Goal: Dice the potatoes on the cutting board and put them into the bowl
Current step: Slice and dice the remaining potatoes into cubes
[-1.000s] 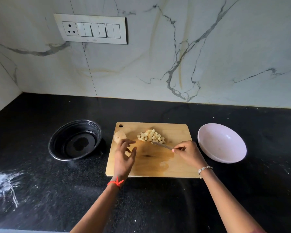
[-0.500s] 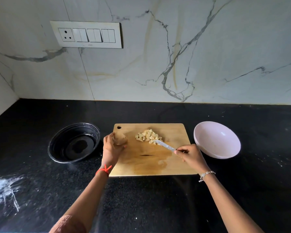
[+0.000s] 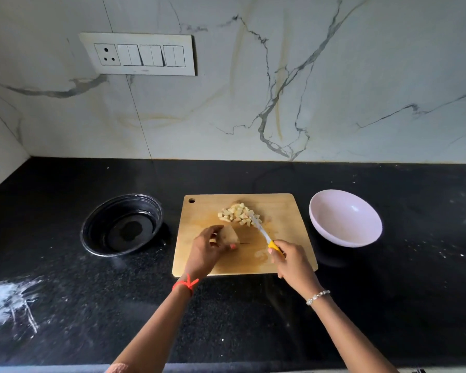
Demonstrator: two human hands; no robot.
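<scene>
Pinning the uncut potato chunk point(image 3: 230, 235) near the middle of the wooden cutting board point(image 3: 288, 208) with the curled fingers of the left hand point(image 3: 205, 254), likely to steady it for slicing. Clasping the yellow-handled knife point(image 3: 262, 232) in the right hand point(image 3: 291, 262), blade angled up-left, tip at the pile of diced potato point(image 3: 238, 214) on the board's far side, probably keeping cubes clear of the cutting spot. Pale bowl point(image 3: 345, 224) just right of the board, handy for the transfer, no cubes inside yet; black bowl point(image 3: 121, 224) to the left. Since half a second ago: chunk carried from the board's left edge to its centre, knife barely shifted
</scene>
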